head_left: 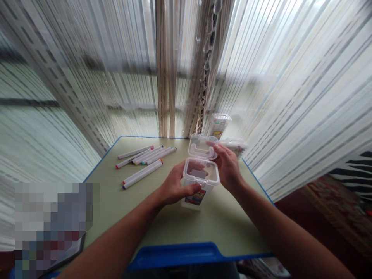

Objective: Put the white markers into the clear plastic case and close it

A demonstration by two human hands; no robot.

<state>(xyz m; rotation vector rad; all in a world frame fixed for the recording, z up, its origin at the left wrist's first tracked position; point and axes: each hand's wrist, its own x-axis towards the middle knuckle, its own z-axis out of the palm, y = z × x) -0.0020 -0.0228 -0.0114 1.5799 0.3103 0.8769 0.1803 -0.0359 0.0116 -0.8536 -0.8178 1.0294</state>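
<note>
Transparent box [200,181], head view: just right of frame center, slightly low, over the table [232,224]. Lid [202,149] flipped open behind the mouth. Left hand [174,184] grip clamped round the body, thumb on front. Right hand [229,164] grip pinched on lid's right edge. White markers [143,174] lie left of center; second container [220,124] upright, upper right of center.

Both forearms [128,228] are bare, slim toward the wrists; left hand [177,184] and right hand [229,166] are bare too. Dark cloth [216,271] shows at the lap.
</note>
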